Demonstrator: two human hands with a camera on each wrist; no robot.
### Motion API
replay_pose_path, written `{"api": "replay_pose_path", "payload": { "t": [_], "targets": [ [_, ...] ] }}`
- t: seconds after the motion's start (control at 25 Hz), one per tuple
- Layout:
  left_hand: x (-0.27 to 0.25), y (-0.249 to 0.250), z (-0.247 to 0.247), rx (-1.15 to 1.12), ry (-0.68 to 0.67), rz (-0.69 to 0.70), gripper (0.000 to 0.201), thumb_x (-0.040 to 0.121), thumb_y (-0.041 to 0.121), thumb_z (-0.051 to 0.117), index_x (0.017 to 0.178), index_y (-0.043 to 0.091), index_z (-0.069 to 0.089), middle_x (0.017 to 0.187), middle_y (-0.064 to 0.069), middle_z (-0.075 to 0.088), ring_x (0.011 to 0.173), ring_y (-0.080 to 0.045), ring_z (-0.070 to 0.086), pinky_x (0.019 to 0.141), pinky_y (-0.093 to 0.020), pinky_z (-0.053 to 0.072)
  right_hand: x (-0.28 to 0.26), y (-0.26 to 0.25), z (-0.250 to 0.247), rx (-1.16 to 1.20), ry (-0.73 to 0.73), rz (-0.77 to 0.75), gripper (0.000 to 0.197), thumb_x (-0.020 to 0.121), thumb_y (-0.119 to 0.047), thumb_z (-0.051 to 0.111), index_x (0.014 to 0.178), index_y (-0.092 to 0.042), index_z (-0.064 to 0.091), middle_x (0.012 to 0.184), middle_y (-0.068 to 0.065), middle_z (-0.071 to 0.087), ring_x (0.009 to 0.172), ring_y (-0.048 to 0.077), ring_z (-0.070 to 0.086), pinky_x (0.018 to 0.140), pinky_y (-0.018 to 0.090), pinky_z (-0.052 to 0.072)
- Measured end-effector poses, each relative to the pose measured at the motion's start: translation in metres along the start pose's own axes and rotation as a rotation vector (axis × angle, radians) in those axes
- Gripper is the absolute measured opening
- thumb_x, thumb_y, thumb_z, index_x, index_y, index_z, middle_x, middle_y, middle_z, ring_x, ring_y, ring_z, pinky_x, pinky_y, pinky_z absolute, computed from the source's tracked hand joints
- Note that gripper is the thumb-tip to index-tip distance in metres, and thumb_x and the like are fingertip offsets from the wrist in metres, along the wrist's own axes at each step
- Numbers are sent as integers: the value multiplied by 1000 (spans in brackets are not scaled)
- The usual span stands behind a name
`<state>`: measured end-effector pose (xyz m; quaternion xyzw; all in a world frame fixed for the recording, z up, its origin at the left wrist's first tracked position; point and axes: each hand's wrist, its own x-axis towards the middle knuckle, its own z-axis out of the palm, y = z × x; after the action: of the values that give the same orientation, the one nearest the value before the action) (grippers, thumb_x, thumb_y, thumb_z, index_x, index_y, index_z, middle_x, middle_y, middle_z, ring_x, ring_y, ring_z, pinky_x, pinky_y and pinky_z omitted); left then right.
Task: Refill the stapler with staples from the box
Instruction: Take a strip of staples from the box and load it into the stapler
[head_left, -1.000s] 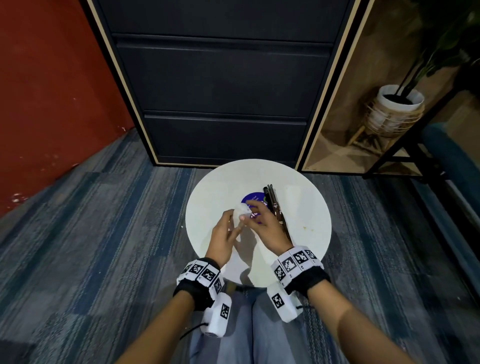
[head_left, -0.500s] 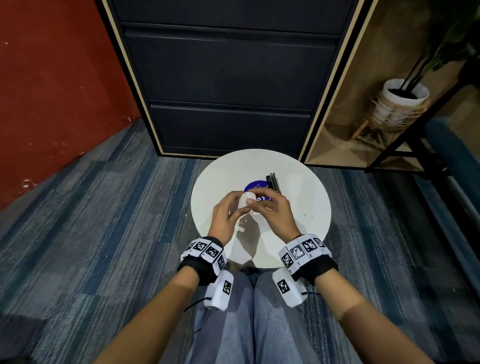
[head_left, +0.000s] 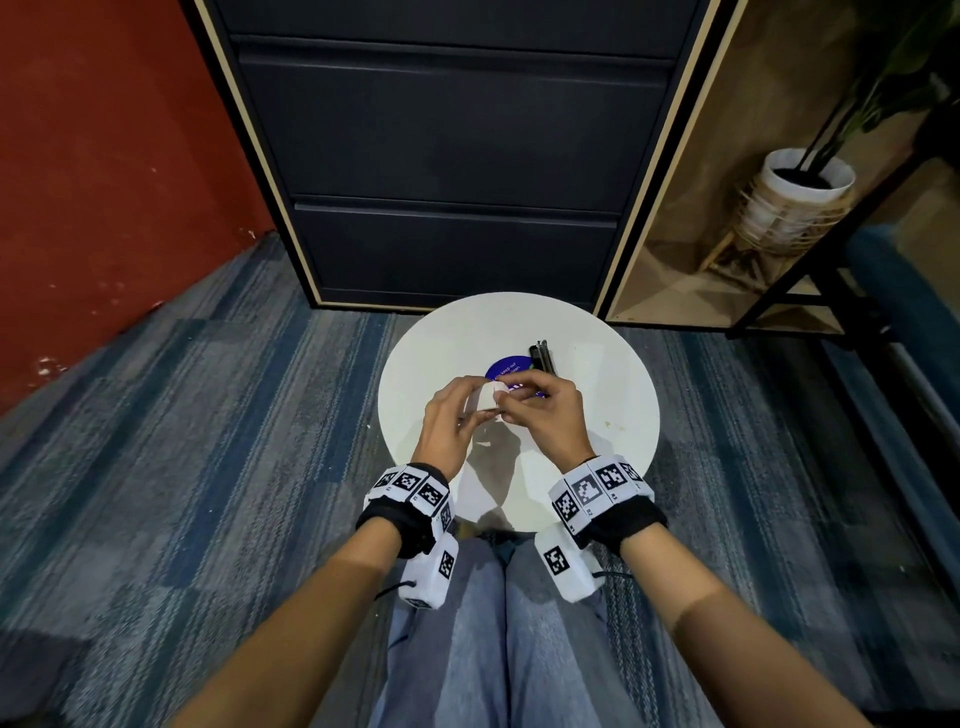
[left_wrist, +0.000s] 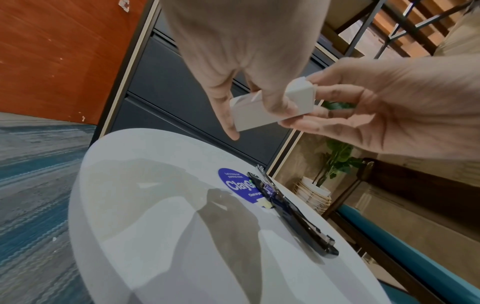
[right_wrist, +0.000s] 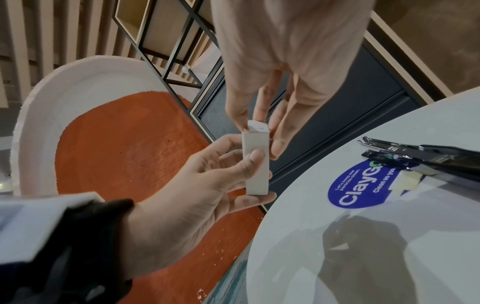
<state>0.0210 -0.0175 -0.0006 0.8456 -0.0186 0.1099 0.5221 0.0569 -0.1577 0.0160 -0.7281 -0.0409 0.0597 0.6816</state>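
A small white staple box (head_left: 485, 397) hangs above the round white table (head_left: 597, 467), held between both hands. My left hand (head_left: 470, 410) grips the box's body with thumb and fingers (right_wrist: 255, 156). My right hand (head_left: 511, 408) pinches the box's other end (right_wrist: 255, 128), where a flap stands up. In the left wrist view the box (left_wrist: 249, 115) shows between the left fingers and the right hand (left_wrist: 324, 107). The black stapler (head_left: 543, 356) lies on the table beyond the hands, its arms spread apart (right_wrist: 415, 156). Neither hand touches it.
A blue round sticker (head_left: 506, 366) sits on the table beside the stapler. A dark drawer cabinet (head_left: 447, 156) stands right behind the table, a red wall (head_left: 104, 156) to the left, and a potted plant (head_left: 795, 202) under a shelf frame to the right.
Both hands have kept hold of the box and raised it a little off the table. The left fingers have wrapped further round it. The stapler has not moved.
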Motion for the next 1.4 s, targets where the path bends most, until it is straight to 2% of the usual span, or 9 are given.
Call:
{"api": "replay_pose_path", "payload": {
  "t": [0.48, 0.56, 0.64, 0.76, 0.84, 1.0, 1.16, 1.28, 1.4],
  "targets": [
    [0, -5, -1, 48, 14, 35, 30, 85, -11, 55, 111, 1, 61, 100, 0, 59, 86, 17, 56, 68, 5, 43, -2, -4, -1, 15, -37, 57, 21, 78, -5, 72, 99, -5, 69, 69, 7, 62, 71, 26, 67, 79, 40, 59],
    [1, -12, 1, 66, -5, 36, 31, 85, -9, 56, 113, 6, 61, 104, -2, 62, 93, 0, 59, 75, -5, 51, -3, -3, 0, -55, 1, 26, 19, 75, -4, 72, 94, -7, 69, 65, 6, 60, 66, 27, 65, 76, 43, 59],
    [1, -17, 4, 87, -22, 26, 35, 86, -6, 54, 116, 12, 59, 111, -5, 62, 102, -22, 60, 83, -31, 59, -3, -4, 2, -154, 35, -28, 18, 72, -7, 72, 89, -10, 69, 63, 5, 60, 62, 28, 64, 72, 43, 59],
    [0, -20, 4, 168, -59, 22, 38, 86, 0, 52, 119, 20, 55, 117, -4, 60, 108, -26, 57, 88, -44, 57, -1, -2, 3, -269, 49, -95, 19, 68, -12, 65, 87, -11, 69, 63, 14, 63, 66, 34, 66, 73, 43, 59],
    [0, -18, 5, 168, -61, 34, 39, 86, -1, 51, 118, 20, 55, 115, -2, 60, 106, -23, 60, 89, -41, 57, -3, -3, 4, -325, 47, -125, 22, 68, -13, 60, 88, -12, 69, 62, 17, 65, 65, 33, 66, 72, 43, 58],
    [1, -8, 1, 111, -16, 24, 28, 86, -7, 58, 112, 4, 59, 98, 1, 58, 87, 19, 55, 74, 4, 42, -6, -5, -5, -149, -11, -102, 31, 75, 6, 53, 91, -17, 67, 56, -5, 53, 63, 23, 66, 70, 43, 61],
    [2, 0, -1, -13, -30, 18, 21, 88, -5, 59, 109, -1, 58, 86, 10, 55, 80, 22, 54, 68, 5, 41, -9, -6, -13, -153, -31, -134, 42, 77, 11, 50, 87, -28, 62, 73, -8, 63, 69, 17, 64, 67, 27, 56],
    [2, 2, 0, -23, -43, 13, 20, 88, 4, 62, 108, 2, 58, 85, 23, 52, 80, 21, 53, 67, 4, 41, -8, -4, -14, -401, 68, -327, 28, 77, 7, 60, 88, -19, 63, 94, -3, 58, 81, 4, 56, 71, 13, 45],
    [2, 4, -2, -32, -36, 0, 20, 88, 12, 63, 108, 10, 58, 80, 24, 52, 76, 16, 51, 64, 0, 40, -5, -3, -18, -341, 32, -348, 23, 78, 9, 59, 87, -10, 69, 87, -4, 64, 84, 4, 60, 76, 12, 46]
  ]
}}
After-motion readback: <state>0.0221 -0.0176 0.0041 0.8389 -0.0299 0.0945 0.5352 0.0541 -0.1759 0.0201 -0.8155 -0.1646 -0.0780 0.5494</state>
